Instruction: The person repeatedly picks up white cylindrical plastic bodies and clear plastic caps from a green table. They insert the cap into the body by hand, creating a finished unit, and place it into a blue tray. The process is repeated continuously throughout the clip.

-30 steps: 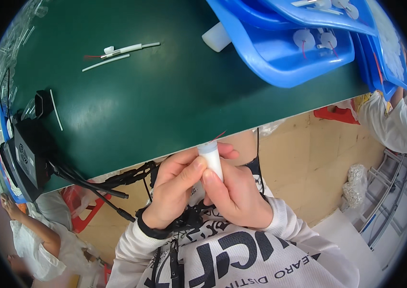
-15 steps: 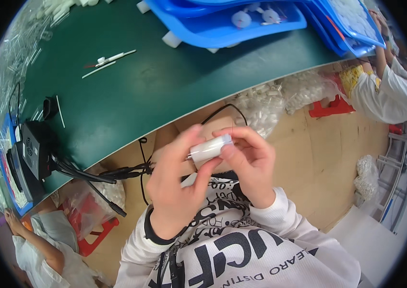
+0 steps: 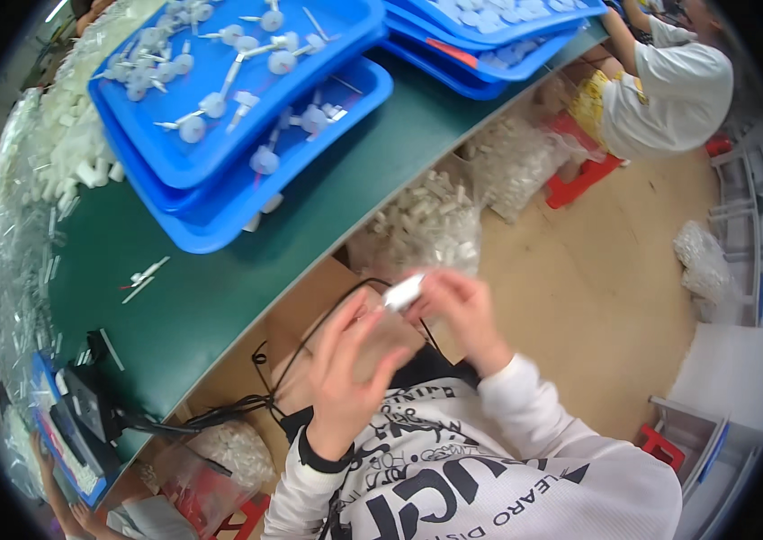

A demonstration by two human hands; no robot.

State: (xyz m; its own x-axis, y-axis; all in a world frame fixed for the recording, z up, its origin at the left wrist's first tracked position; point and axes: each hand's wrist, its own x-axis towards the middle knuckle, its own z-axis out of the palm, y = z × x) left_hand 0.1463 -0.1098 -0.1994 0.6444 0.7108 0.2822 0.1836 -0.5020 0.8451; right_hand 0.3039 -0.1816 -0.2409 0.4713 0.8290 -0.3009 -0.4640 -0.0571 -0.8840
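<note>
A small white plastic cylinder (image 3: 402,292), blurred by motion, is held in the fingers of my right hand (image 3: 464,313) over my lap, just off the table's near edge. To its left is my left hand (image 3: 345,373), fingers and thumb spread, with nothing seen in them. Its fingertips come close to the cylinder's left end; whether they touch it, I cannot tell. On the green table (image 3: 192,297), a few thin white sticks (image 3: 143,281) lie beyond my left hand.
Stacked blue trays (image 3: 210,171) hold white discs with stems; more blue trays (image 3: 480,85) stand to the right. Clear tubes (image 3: 17,234) are heaped at the left. A black device with cables (image 3: 85,405) sits near left. Bags of white parts (image 3: 426,220) stand below the edge. A co-worker (image 3: 669,94) is at far right.
My view has turned, bringing more of the blue trays in. My left hand has come off the white cylinder and its fingers have spread; the right hand still holds it.
</note>
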